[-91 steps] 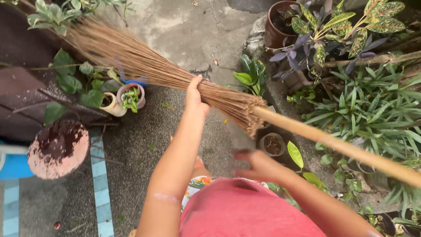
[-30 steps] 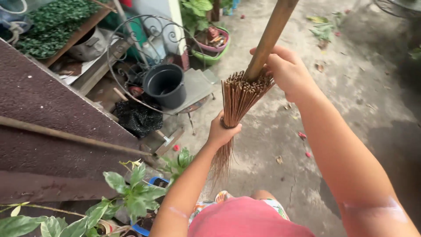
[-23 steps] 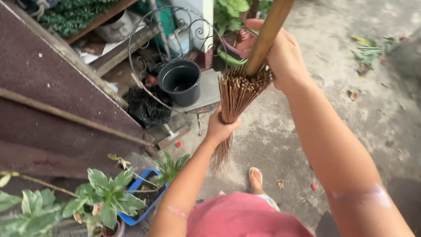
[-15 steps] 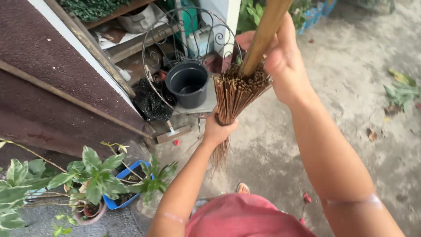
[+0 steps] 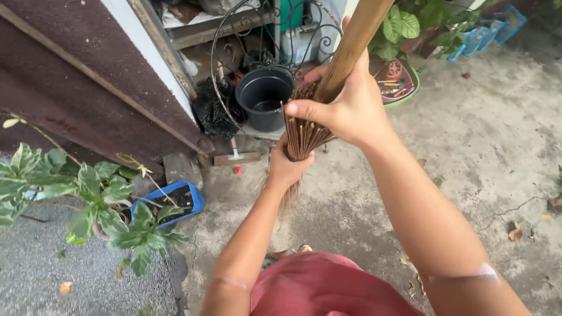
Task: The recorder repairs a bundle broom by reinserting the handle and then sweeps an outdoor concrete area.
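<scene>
We have both hands on a stick broom (image 5: 304,131), and its long axis is what matters here: it runs steeply, from the pale wooden handle (image 5: 356,44) rising up and away past our right hand (image 5: 345,108) toward the top of the view, down through the bound bundle of brown bristles to the tips that fan out below our left hand (image 5: 290,167) near the concrete ground (image 5: 486,146). Our right hand is the higher one, wrapped tight around the place where the handle meets the top of the bundle, thumb across the front, fingers closed behind. Our left hand sits just beneath it, almost touching, clamped around the bristles lower down, so the sweeping end lies straight below and slightly toward our body from that hand; it is the nearer of the two to the tips. Beyond our right hand, a little to its left, stands a black bucket (image 5: 266,96) inside a curled wire frame (image 5: 234,35), with a dark crumpled bag (image 5: 211,114) beside it. Left of our left hand a small scraper-like tool (image 5: 236,157) lies flat on the ground, a tiny red thing (image 5: 237,170) just by it. Farther left, a blue planter (image 5: 186,194) holds a leafy plant (image 5: 99,193). To the right of our right hand a green-rimmed pot (image 5: 401,82) sits under broad leaves
</scene>
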